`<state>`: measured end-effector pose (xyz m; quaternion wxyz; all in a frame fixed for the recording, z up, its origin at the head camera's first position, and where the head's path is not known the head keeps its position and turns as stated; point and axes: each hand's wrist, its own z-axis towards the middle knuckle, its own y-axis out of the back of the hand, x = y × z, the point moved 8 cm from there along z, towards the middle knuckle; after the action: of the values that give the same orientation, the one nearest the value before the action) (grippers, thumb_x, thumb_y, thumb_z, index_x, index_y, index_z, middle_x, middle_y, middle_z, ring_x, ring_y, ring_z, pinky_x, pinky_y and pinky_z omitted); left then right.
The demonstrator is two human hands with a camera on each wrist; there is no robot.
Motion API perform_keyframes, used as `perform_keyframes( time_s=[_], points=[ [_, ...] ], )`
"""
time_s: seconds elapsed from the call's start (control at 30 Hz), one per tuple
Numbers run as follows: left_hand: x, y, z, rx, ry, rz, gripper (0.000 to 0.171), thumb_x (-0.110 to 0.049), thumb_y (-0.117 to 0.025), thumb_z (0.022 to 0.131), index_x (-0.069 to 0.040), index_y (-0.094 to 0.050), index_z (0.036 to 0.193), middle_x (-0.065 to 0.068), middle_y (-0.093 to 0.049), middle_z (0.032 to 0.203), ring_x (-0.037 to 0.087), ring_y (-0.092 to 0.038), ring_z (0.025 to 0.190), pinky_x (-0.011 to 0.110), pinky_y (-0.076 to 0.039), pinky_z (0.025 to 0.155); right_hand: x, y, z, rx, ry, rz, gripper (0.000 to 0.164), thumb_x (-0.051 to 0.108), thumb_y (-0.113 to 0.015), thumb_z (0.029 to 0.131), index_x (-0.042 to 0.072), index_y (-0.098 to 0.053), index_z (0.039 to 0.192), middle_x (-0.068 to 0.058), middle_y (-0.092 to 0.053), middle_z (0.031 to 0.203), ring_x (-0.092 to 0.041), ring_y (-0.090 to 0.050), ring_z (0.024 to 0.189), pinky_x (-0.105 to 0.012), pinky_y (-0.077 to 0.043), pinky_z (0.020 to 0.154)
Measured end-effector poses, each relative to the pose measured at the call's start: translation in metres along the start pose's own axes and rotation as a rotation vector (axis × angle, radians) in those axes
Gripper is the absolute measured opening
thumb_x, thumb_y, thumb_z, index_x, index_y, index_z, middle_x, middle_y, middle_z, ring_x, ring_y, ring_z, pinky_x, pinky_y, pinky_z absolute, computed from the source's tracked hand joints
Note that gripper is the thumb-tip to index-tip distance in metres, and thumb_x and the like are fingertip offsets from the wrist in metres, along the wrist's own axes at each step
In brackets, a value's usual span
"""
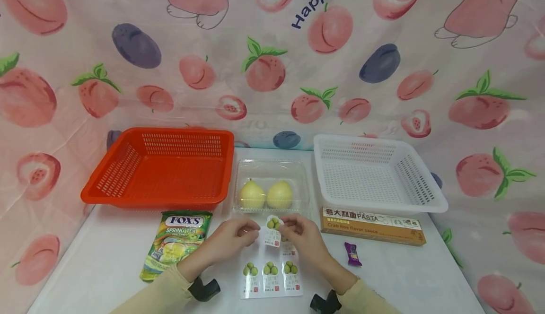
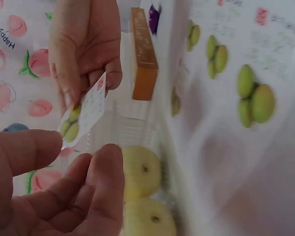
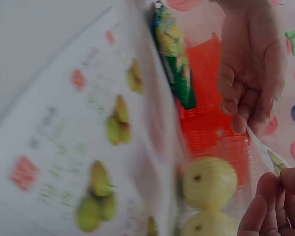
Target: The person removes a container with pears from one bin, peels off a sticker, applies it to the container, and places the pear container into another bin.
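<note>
My right hand (image 1: 303,238) pinches a small white sticker (image 1: 272,238) printed with green fruit and writing, lifted above the sticker sheet (image 1: 272,291). Several more of the same fruit stickers are on that sheet. Close to the sticker's left side is my left hand (image 1: 236,238); a gap shows between its thumb and bent fingers (image 2: 105,172). Whether a left fingertip touches the sticker's edge, I cannot tell. Just beyond the hands, two pale yellow pears (image 1: 279,195) sit in a clear plastic box (image 1: 272,166).
An orange-red basket (image 1: 183,172) stands at the back left, with a green candy bag (image 1: 176,243) before it. At the back right is a white basket (image 1: 366,172). A pasta box (image 1: 372,226) and a small purple-wrapped item (image 1: 352,254) lie in front of it.
</note>
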<state>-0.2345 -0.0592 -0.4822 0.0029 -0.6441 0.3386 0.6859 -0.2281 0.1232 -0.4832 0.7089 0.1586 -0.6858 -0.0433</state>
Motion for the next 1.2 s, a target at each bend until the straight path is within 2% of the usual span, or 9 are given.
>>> perform_keyframes(
  time_s=[0.13,0.2,0.33,0.43,0.6,0.87,1.0,1.2],
  points=[
    [-0.012,0.0,0.015,-0.018,0.002,-0.091,0.025,-0.025,-0.064,0.096,-0.005,-0.066,0.111,0.004,-0.068,0.094,0.019,-0.067,0.079,0.039,-0.057,0.072,0.024,0.007,0.008,-0.015,0.029,0.011,0.02,0.003,-0.066,0.092,-0.004,-0.066,0.11,-0.009,-0.064,0.093,-0.022,-0.062,0.084,-0.024,-0.054,0.072],
    [-0.016,0.001,0.022,-0.033,0.013,-0.136,0.022,-0.023,-0.065,0.095,-0.005,-0.065,0.108,0.003,-0.067,0.091,0.018,-0.066,0.078,0.04,-0.057,0.074,0.026,0.011,0.015,-0.021,0.042,0.013,0.019,0.004,-0.067,0.092,-0.004,-0.066,0.11,-0.009,-0.065,0.093,-0.026,-0.064,0.085,-0.024,-0.054,0.072],
    [-0.02,0.007,0.033,-0.063,0.039,-0.208,0.019,-0.018,-0.066,0.095,-0.001,-0.064,0.104,0.005,-0.065,0.089,0.018,-0.065,0.078,0.036,-0.058,0.075,0.024,0.016,0.028,-0.021,0.066,0.026,0.021,0.009,-0.068,0.093,-0.003,-0.067,0.11,-0.008,-0.066,0.095,-0.029,-0.065,0.088,-0.024,-0.054,0.074],
    [-0.024,0.015,0.041,-0.088,0.051,-0.218,0.019,-0.017,-0.066,0.095,0.0,-0.065,0.104,0.006,-0.066,0.089,0.019,-0.066,0.079,0.034,-0.058,0.075,0.028,0.02,0.036,-0.025,0.075,0.027,0.022,0.013,-0.068,0.093,0.0,-0.067,0.112,-0.007,-0.066,0.098,-0.027,-0.065,0.087,-0.026,-0.053,0.076],
    [-0.029,0.029,0.058,-0.133,0.082,-0.231,0.017,-0.016,-0.066,0.095,-0.001,-0.067,0.104,0.007,-0.067,0.09,0.021,-0.066,0.081,0.033,-0.057,0.077,0.034,0.029,0.05,-0.06,0.052,0.034,0.024,0.016,-0.067,0.094,0.004,-0.067,0.115,-0.008,-0.065,0.102,-0.028,-0.064,0.086,-0.033,-0.055,0.076],
    [-0.03,0.042,0.087,-0.151,0.136,-0.369,0.021,-0.01,-0.064,0.096,0.007,-0.065,0.107,0.014,-0.066,0.098,0.019,-0.066,0.084,0.03,-0.056,0.079,0.04,0.034,0.083,-0.053,-0.029,0.039,0.027,0.019,-0.064,0.096,-0.001,-0.066,0.115,-0.011,-0.067,0.097,-0.024,-0.064,0.086,-0.035,-0.055,0.076],
    [-0.029,0.048,0.1,-0.156,0.171,-0.361,0.023,-0.013,-0.064,0.096,0.005,-0.066,0.11,0.014,-0.066,0.099,0.019,-0.067,0.085,0.03,-0.056,0.079,0.041,0.038,0.1,-0.078,-0.083,0.016,0.027,0.02,-0.065,0.096,-0.001,-0.066,0.114,-0.011,-0.067,0.096,-0.023,-0.063,0.084,-0.034,-0.053,0.073],
    [-0.027,0.057,0.115,-0.155,0.235,-0.269,0.024,-0.018,-0.064,0.097,0.001,-0.069,0.109,0.011,-0.067,0.098,0.02,-0.065,0.086,0.031,-0.055,0.082,0.036,0.041,0.122,-0.089,-0.158,-0.039,0.03,0.021,-0.065,0.096,0.001,-0.066,0.117,-0.011,-0.069,0.095,-0.02,-0.065,0.079,-0.029,-0.048,0.064]
  ],
)
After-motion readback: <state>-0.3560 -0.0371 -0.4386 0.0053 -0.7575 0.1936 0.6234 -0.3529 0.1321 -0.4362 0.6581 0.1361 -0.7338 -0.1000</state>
